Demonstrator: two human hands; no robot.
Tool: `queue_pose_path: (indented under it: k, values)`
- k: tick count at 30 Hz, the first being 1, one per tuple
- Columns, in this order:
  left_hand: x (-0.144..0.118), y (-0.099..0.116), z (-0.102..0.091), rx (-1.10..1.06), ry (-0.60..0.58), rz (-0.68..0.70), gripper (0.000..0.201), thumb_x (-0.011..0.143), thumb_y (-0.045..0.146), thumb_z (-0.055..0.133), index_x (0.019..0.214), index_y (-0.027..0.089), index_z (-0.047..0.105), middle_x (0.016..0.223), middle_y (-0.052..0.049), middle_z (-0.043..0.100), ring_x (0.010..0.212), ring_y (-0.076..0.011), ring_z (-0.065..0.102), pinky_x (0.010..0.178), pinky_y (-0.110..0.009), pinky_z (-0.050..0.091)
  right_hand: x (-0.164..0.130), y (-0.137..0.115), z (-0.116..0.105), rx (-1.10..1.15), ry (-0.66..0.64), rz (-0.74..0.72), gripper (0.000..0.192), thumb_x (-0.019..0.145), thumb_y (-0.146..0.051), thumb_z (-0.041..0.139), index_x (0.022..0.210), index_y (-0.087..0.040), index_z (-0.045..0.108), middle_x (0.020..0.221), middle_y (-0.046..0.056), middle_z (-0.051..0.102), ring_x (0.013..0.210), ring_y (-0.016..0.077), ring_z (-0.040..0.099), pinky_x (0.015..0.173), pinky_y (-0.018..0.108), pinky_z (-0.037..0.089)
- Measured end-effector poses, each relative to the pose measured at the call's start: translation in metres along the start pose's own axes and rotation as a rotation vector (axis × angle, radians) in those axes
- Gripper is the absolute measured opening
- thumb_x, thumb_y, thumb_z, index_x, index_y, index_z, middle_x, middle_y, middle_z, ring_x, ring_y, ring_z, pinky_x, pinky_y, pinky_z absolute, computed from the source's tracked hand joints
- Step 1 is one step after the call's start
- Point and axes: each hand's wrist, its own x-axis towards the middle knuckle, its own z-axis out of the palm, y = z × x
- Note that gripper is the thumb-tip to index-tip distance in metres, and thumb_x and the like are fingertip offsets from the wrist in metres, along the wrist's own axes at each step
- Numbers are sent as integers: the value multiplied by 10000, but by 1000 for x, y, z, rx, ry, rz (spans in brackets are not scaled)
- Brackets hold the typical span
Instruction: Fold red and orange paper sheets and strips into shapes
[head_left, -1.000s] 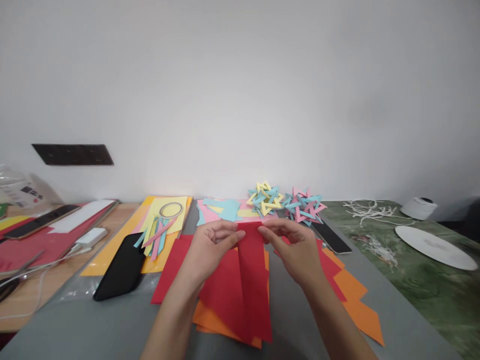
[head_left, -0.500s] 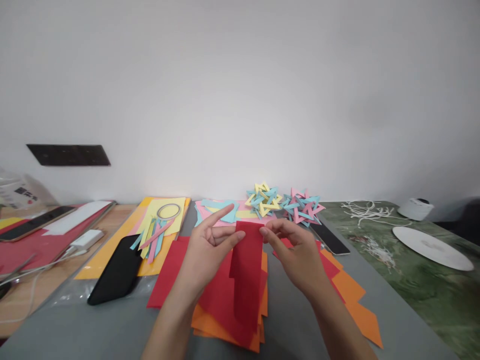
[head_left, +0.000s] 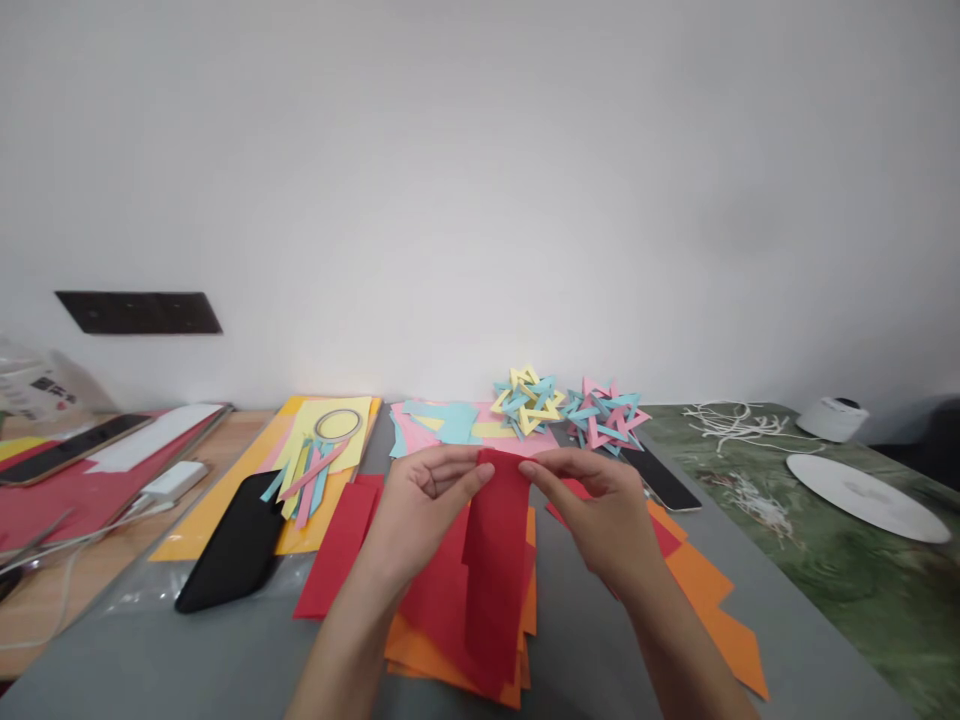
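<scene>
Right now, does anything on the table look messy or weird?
A little. White string scraps lie tangled and scattered on the green mat, and the orange sheets are fanned out crookedly. Both hands hold the red paper strip neatly; nothing looks torn.

Two hands, left (head_left: 420,510) and right (head_left: 607,515); two woven paper stars (head_left: 527,398) (head_left: 606,414) at twelve o'clock; three dark phones (head_left: 238,543) (head_left: 660,477) (head_left: 71,448); one white disc (head_left: 866,497) at three o'clock.

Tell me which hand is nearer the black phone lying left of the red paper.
Left. The left hand is just right of the black phone; the right hand is farther right, across the red paper strip both hands pinch.
</scene>
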Motion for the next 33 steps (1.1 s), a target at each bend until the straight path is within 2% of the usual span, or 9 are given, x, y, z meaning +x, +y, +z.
queue_pose_path:
  k: [7, 9, 12, 15, 19, 22, 25, 29, 33]
  values:
    - [-1, -1, 2, 19, -8, 67, 357, 657, 300, 622, 995, 194, 572, 763, -46, 669, 696, -160, 599, 566, -235, 453, 0, 1, 1, -17, -26, -19, 187, 729, -344, 539, 673, -209, 656, 658, 24, 653, 614, 155, 583, 488, 227, 464]
    - [0, -4, 3, 10, 30, 128, 322, 650, 290, 629, 953, 202, 565, 871, -53, 652, 765, -166, 598, 643, -255, 461, 0, 1, 1, -14, -7, -21, 191, 734, -341, 534, 670, -204, 652, 661, 26, 650, 617, 153, 582, 478, 219, 464]
    - [2, -7, 4, 81, 105, 270, 163, 664, 276, 614, 809, 209, 580, 1075, -48, 572, 959, -180, 537, 824, -299, 410, 0, -1, 2, -12, 38, -34, 168, 729, -334, 545, 686, -208, 648, 678, 26, 652, 628, 154, 587, 470, 217, 470]
    - [2, -8, 3, 195, 130, 342, 89, 692, 283, 583, 732, 209, 611, 1047, -50, 568, 1021, -185, 489, 865, -308, 374, -1, -2, 2, -9, 60, -45, 145, 724, -329, 556, 714, -215, 646, 697, 27, 656, 637, 157, 589, 466, 220, 473]
    - [4, -6, 1, 104, 115, 270, 115, 670, 294, 603, 698, 189, 640, 1023, -69, 581, 975, -197, 518, 773, -282, 429, -2, -1, 4, 2, 58, -56, 124, 680, -324, 606, 730, -219, 649, 710, 28, 658, 633, 158, 588, 557, 268, 500]
    - [4, -5, 2, 23, 128, 233, 109, 646, 285, 626, 659, 180, 651, 1017, -68, 594, 949, -197, 534, 734, -266, 440, -3, -2, 5, 14, 39, -43, 145, 647, -316, 634, 755, -223, 657, 729, 31, 665, 613, 160, 590, 562, 288, 510]
    - [4, -8, 5, 19, 160, 244, 104, 638, 284, 635, 651, 182, 654, 972, -57, 598, 888, -180, 546, 673, -240, 442, -4, -4, 5, 46, 35, -14, 142, 651, -302, 630, 767, -226, 663, 722, 29, 670, 600, 160, 596, 549, 286, 513]
    - [4, -14, 7, 66, 190, 289, 107, 636, 291, 641, 655, 186, 642, 893, -30, 551, 740, -127, 521, 529, -197, 406, -5, -7, 5, 43, 82, 40, 103, 654, -303, 627, 688, -215, 668, 658, 25, 667, 601, 171, 603, 517, 266, 500]
    - [4, -17, 8, 90, 203, 308, 101, 634, 281, 647, 696, 202, 633, 843, -6, 522, 669, -93, 486, 512, -187, 388, -6, -8, 3, 51, 115, 71, 111, 653, -306, 629, 693, -214, 676, 653, 28, 670, 603, 178, 606, 503, 267, 495]
